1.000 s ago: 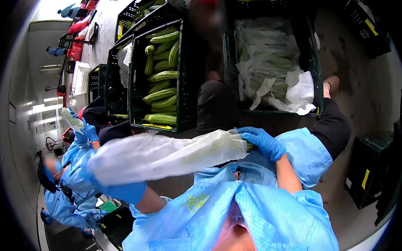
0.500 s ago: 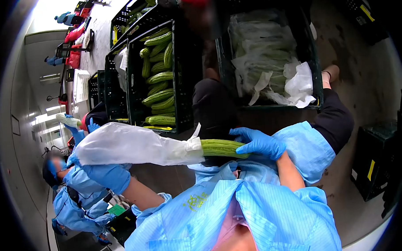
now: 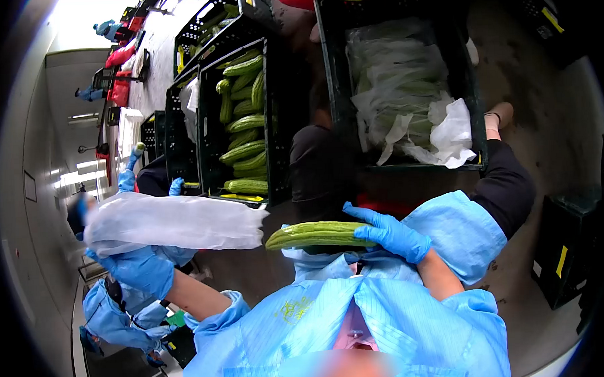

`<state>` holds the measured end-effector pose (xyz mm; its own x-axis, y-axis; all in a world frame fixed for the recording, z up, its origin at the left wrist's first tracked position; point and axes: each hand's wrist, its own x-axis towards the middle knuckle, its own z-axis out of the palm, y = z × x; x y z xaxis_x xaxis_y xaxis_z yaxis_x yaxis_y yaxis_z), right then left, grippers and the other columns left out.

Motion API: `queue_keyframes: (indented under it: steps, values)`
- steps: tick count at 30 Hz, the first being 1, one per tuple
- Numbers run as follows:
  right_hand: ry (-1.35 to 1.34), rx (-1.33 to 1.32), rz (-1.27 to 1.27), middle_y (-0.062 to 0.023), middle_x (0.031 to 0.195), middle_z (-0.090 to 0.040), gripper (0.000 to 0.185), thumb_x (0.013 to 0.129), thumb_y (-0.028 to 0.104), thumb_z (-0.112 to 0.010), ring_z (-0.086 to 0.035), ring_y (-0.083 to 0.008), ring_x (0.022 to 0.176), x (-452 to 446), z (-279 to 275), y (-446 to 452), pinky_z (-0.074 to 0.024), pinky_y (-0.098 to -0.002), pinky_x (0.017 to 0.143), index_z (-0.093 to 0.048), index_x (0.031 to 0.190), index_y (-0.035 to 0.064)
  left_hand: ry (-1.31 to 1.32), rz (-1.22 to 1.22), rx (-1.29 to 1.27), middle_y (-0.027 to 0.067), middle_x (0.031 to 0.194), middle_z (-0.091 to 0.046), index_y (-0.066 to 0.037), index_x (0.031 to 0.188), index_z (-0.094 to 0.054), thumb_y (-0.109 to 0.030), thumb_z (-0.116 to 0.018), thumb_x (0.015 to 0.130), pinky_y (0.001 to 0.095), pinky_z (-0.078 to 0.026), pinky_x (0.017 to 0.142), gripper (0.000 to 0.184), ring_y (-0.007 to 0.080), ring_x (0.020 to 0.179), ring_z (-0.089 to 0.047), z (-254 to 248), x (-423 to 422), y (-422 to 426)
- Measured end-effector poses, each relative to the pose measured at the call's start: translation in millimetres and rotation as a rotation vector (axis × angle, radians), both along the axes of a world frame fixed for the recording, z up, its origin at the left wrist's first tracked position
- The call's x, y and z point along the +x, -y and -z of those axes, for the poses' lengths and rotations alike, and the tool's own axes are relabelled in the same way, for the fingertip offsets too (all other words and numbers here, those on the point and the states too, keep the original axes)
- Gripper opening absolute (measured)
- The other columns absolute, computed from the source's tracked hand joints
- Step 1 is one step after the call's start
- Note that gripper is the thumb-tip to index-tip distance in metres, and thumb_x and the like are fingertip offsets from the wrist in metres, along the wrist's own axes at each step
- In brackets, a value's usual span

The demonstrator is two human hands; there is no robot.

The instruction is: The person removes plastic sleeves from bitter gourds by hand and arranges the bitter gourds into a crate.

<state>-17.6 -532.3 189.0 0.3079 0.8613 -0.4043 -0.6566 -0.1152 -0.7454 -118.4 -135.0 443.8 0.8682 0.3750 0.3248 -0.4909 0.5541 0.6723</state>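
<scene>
My left hand (image 3: 138, 268), in a blue glove, grips a long white translucent sleeve (image 3: 177, 223) near its left end; the sleeve partly hides the fingers. The sleeve's ragged mouth faces right. My right hand (image 3: 393, 233), also gloved in blue, is closed around the right end of a green ridged gourd (image 3: 317, 234). The gourd lies level in front of my body, its bare left tip just short of the sleeve's mouth. Between the two there is a small gap.
A dark crate (image 3: 268, 123) holds bare green gourds (image 3: 244, 150). Another crate (image 3: 479, 116) has several gourds in white wrapping (image 3: 401, 79). A co-worker in blue (image 3: 113, 308) is at the left, one gloved hand (image 3: 138, 154) raised with a gourd. More black crates (image 3: 560, 246) stand at right.
The gourd's left end was inside the sleeve's mouth; now the two are apart. The sleeve has shifted left with my left hand. My right hand still holds the gourd.
</scene>
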Motion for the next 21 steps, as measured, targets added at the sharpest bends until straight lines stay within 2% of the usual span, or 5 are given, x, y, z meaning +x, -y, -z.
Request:
queue_keyframes:
  steps: [4,7,11,17,21]
  values:
    - [-0.350,-0.034,0.215,-0.0117,0.134,-0.054,0.053,0.095,0.035,-0.055,-0.058,-0.0179,0.111,2.0,7.5,13.8,-0.0458,-0.0291,0.093,-0.050,0.135,0.0018,0.048,0.035,0.222,0.0134,0.148,-0.039,-0.006,0.142,-0.039,-0.042,-0.050,0.097,0.0518,-0.020,0.117,0.059,0.0306,0.137,-0.034,-24.5,36.3,27.9]
    - [-0.382,0.107,0.545,-0.0090,0.103,-0.066,0.047,0.095,0.040,-0.055,-0.051,-0.0084,0.065,-6.8,20.0,15.7,-0.0382,-0.0210,0.050,-0.059,0.122,0.0016,-0.011,-0.845,0.317,0.0148,0.144,-0.044,-0.005,0.139,-0.044,-0.043,-0.051,0.096,0.0546,-0.024,0.115,0.058,0.0331,0.133,-0.040,-32.8,102.0,110.1]
    - [-0.580,0.139,0.723,-0.0109,0.088,-0.066,0.054,0.093,0.054,-0.053,-0.036,-0.0061,0.041,1.0,38.1,37.2,-0.0274,-0.0209,0.034,-0.061,0.106,0.0023,0.167,0.041,0.314,0.0175,0.138,-0.049,-0.003,0.135,-0.048,-0.038,-0.051,0.096,0.0541,-0.032,0.111,0.053,0.0332,0.130,-0.045,-14.2,134.8,119.9]
    - [-0.620,0.185,1.126,-0.0078,0.081,-0.065,0.056,0.094,0.056,-0.050,-0.034,-0.0064,0.039,16.9,41.9,58.7,-0.0267,-0.0207,0.032,-0.061,0.102,0.0012,0.186,-0.530,1.663,0.0090,0.103,-0.063,-0.003,0.102,-0.064,-0.010,-0.060,0.092,0.0314,-0.050,0.083,0.013,0.0181,0.092,-0.062,81.1,206.6,205.2]
    - [-0.618,0.343,1.119,-0.0068,0.081,-0.066,0.058,0.095,0.057,-0.045,-0.034,-0.0062,0.039,13.0,50.8,65.2,-0.0273,-0.0206,0.032,-0.061,0.103,0.0013,-0.375,0.202,1.332,0.0138,0.104,-0.065,-0.001,0.111,-0.064,-0.016,-0.069,0.086,0.0355,-0.049,0.088,0.030,0.0255,0.099,-0.062,203.9,203.1,249.2]
